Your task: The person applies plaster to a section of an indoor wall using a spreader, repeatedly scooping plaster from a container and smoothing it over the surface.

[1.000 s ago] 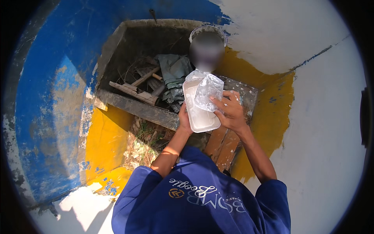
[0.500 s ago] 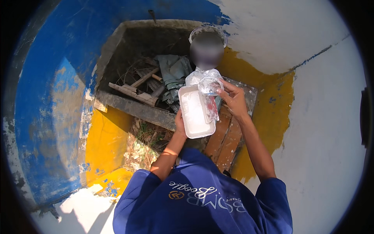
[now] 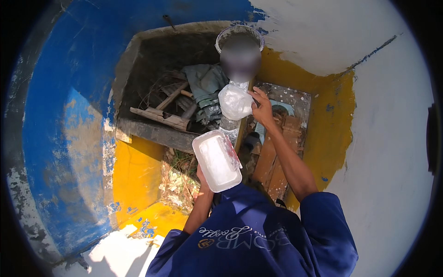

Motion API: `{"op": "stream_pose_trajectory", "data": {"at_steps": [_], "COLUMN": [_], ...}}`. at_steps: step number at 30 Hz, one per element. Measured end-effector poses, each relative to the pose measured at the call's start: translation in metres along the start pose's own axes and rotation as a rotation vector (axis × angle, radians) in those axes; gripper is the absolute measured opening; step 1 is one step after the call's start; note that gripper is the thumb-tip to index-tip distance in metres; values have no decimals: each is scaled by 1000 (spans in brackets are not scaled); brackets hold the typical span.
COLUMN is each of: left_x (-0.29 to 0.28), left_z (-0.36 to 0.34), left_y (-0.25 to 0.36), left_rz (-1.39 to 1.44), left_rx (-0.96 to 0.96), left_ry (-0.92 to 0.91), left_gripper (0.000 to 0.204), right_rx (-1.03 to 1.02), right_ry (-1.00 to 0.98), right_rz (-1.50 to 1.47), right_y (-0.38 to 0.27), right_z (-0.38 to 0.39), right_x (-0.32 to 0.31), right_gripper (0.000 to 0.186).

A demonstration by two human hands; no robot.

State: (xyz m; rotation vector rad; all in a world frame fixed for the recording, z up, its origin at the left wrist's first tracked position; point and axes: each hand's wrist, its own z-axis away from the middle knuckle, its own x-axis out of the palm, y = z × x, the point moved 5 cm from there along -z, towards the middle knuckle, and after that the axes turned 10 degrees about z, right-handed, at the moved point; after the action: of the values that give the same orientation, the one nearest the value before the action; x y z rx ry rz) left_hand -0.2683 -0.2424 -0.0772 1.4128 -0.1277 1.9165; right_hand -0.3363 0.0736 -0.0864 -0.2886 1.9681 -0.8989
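My left hand (image 3: 201,177) supports a white rectangular tub (image 3: 216,165) from its left side, most of the fingers hidden beneath. White powder or paste coats the inside of the tub, and a red strip (image 3: 232,150) shows along its right edge. Beyond it, a crumpled clear plastic bag (image 3: 235,102) with something whitish in it rests on a narrow ledge. At the bag's right edge my right hand (image 3: 262,107) has its thumb and fingers closed on it. Whether a clear cup is within the plastic I cannot tell.
A bucket (image 3: 217,45) stands at the ledge's far end, partly blurred. To the left, a concrete recess (image 3: 157,124) holds wood pieces (image 3: 159,117) and a grey-green cloth (image 3: 205,83). Brown boards (image 3: 272,159) lie lower right. Painted walls (image 3: 332,120) enclose both sides.
The tub has come down and left, nearer my body. My right hand has moved the clear plastic container away from over the tub to the bag on the ledge.
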Motion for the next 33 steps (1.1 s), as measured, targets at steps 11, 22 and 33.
{"op": "stream_pose_trajectory", "data": {"at_steps": [11, 22, 33], "left_x": [112, 131, 122], "left_z": [-13, 112, 209], "left_y": [-133, -312, -373], "left_rz": [-12, -264, -234], "left_rx": [-502, -1078, -1702], "left_ry": [-452, -598, -528], "left_gripper": [71, 76, 78], "right_rx": [462, 965, 1417], "right_ry": [50, 200, 331], "right_rz": [330, 660, 756], "right_y": [-136, -145, -161], "right_z": [164, 313, 405], "right_x": [-230, -387, -391], "right_gripper": [27, 25, 29]}}
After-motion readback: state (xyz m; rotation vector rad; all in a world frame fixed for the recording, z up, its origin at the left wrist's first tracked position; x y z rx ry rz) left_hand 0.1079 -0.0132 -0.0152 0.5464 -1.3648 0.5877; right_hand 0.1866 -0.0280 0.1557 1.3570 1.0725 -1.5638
